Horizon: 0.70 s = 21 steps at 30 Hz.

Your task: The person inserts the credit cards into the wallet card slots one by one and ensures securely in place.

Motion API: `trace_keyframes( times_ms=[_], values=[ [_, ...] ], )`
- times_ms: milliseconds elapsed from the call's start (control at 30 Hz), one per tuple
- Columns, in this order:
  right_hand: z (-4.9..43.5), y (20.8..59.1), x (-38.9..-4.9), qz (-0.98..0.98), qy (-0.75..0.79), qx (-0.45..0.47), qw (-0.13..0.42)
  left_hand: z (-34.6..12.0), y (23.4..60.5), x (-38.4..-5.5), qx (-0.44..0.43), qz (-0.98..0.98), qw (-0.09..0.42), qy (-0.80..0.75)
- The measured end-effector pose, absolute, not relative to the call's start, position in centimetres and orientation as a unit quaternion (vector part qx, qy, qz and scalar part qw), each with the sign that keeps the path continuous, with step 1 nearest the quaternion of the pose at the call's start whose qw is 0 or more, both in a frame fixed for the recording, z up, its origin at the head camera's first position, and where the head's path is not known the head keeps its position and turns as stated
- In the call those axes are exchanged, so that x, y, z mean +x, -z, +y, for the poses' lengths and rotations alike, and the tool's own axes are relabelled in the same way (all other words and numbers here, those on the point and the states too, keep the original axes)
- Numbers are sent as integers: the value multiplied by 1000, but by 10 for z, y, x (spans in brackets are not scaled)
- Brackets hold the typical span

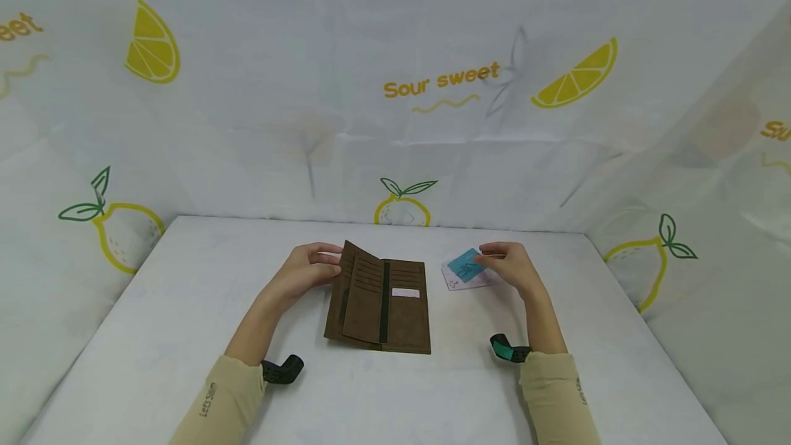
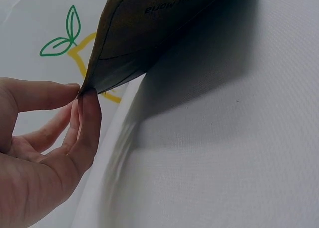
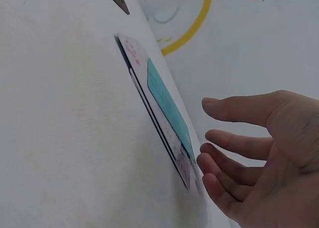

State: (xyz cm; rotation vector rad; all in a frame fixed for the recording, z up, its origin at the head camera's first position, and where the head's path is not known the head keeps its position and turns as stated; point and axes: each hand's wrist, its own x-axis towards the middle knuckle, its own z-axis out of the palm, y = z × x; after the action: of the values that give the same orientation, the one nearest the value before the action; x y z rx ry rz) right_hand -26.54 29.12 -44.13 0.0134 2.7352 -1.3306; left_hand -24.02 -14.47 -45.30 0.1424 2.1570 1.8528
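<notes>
Fingers (image 3: 239, 143) of the right hand (image 1: 514, 266) are apart, with gaps between them, and hold nothing that shows. Their tips point leftward at the blue card (image 1: 466, 265), which lies just left of them, flat on top of a pale patterned card (image 1: 456, 284) and askew to it, over the worktop (image 1: 395, 397). The blue card's long axis slants, near end to the left and far end to the right, so the fingers stand at its right-hand short edge. In the head view the fingertips overlap that edge; the right wrist view sees the cards almost edge-on, so contact is hard to judge, though a small gap seems likely.

Of the two, the right hand is plainly nearer to the cards: the open brown wallet (image 1: 404, 325) lies between them and the left hand (image 1: 304, 272). That hand's fingers are clamped on the wallet's outer left edge, holding the flap up at a tilt. The wallet's long axis runs away from the person; its right half lies flat, near the cards but apart from them.
</notes>
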Motion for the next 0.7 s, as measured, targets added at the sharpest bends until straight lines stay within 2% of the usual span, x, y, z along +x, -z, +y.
trace_keyframes(
  times_ms=[300, 700],
  values=[
    [291, 451, -270, 923, 379, 36, 56, -145, 455, -242, 56, 738, 149, -656],
    [283, 454, -269, 932, 356, 37, 50, -147, 460, -244, 88, 749, 109, -647]
  ],
)
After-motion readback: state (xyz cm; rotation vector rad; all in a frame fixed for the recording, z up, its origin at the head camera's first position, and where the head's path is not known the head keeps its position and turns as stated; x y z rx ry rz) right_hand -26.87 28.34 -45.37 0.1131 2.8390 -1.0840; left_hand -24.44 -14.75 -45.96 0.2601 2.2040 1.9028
